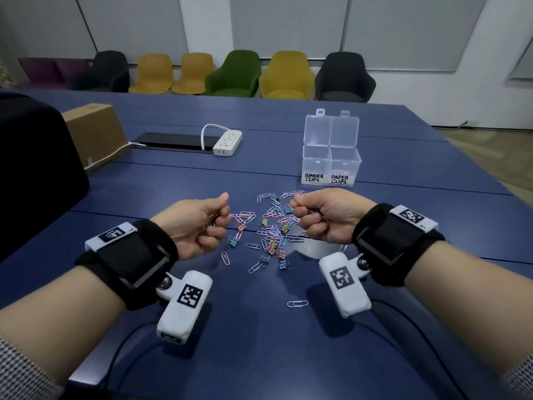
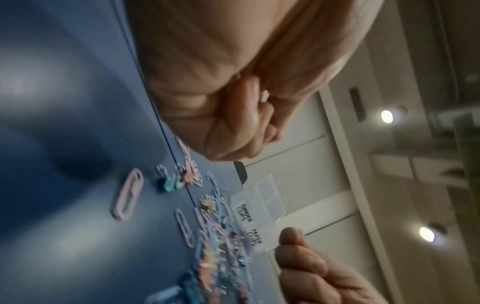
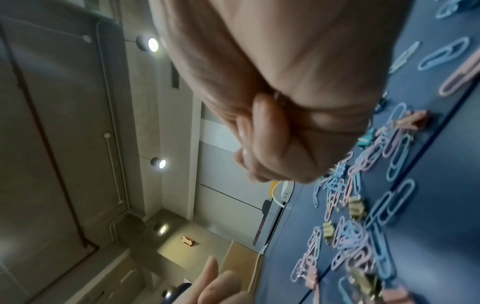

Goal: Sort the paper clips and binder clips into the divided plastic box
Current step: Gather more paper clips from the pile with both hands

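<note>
A loose pile of pastel paper clips and small binder clips (image 1: 271, 226) lies on the blue table (image 1: 173, 183) between my hands. My left hand (image 1: 216, 223) is curled into a fist and grips a bunch of pink paper clips (image 1: 211, 221). My right hand (image 1: 302, 215) is also a fist, with paper clips poking out under its fingers. The clear divided box (image 1: 331, 166) stands beyond the pile with its lid (image 1: 331, 131) up; the side labelled PAPER CLIPS holds a few pink clips, and the BINDER CLIPS side looks bare. The wrist views show each fist, left hand (image 2: 233, 107) and right hand (image 3: 285, 127), over the clips (image 3: 363, 226).
One lone paper clip (image 1: 297, 304) lies near me. A white power strip (image 1: 227, 142), a flat black slab (image 1: 173, 141) and a cardboard box (image 1: 95, 131) sit at the back left. A dark bulky object (image 1: 34, 168) is at the left edge. Chairs line the far wall.
</note>
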`<state>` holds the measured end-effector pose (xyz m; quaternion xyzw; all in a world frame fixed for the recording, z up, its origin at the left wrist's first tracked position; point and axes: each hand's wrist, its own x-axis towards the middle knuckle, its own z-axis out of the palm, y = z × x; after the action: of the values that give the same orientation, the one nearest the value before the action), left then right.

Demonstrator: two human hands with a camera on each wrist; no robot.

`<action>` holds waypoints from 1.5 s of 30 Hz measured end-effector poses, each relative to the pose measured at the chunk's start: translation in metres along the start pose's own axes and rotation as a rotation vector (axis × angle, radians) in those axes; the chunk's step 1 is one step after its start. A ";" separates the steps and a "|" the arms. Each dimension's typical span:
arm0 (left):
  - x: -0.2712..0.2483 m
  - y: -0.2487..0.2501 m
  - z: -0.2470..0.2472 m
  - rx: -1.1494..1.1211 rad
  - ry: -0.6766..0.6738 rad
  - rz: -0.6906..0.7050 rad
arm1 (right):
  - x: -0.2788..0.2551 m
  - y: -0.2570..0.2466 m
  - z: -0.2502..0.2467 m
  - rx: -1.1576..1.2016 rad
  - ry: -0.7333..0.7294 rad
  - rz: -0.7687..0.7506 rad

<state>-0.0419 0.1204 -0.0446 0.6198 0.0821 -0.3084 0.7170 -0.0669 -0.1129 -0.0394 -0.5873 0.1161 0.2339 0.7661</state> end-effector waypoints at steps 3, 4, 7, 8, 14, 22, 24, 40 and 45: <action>-0.002 0.002 -0.003 0.285 0.037 0.029 | -0.003 -0.002 -0.004 -0.238 0.024 -0.001; -0.001 0.002 -0.004 0.397 0.048 0.041 | -0.005 -0.002 -0.005 -0.316 0.028 0.005; -0.002 0.000 -0.006 0.705 0.054 0.064 | -0.016 0.001 -0.002 -0.619 0.025 0.014; -0.001 0.000 -0.007 0.787 0.051 0.064 | -0.019 0.002 0.001 -0.759 0.017 -0.003; -0.002 0.000 -0.004 1.332 0.120 0.028 | -0.036 0.022 0.026 -1.655 -0.155 -0.092; 0.003 -0.009 0.014 1.725 0.155 0.006 | -0.023 0.027 0.019 -1.793 -0.121 -0.032; 0.002 -0.011 0.022 1.752 0.111 0.020 | -0.015 0.020 0.012 -1.783 -0.056 -0.020; 0.008 -0.025 0.048 1.742 0.056 0.168 | 0.025 0.002 0.012 -1.785 0.086 -0.242; 0.004 -0.029 0.059 1.840 -0.012 0.145 | 0.027 0.000 0.014 -1.819 0.083 -0.261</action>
<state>-0.0698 0.0624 -0.0580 0.9475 -0.2380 -0.2099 -0.0401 -0.0452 -0.0936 -0.0474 -0.9801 -0.1522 0.1255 0.0243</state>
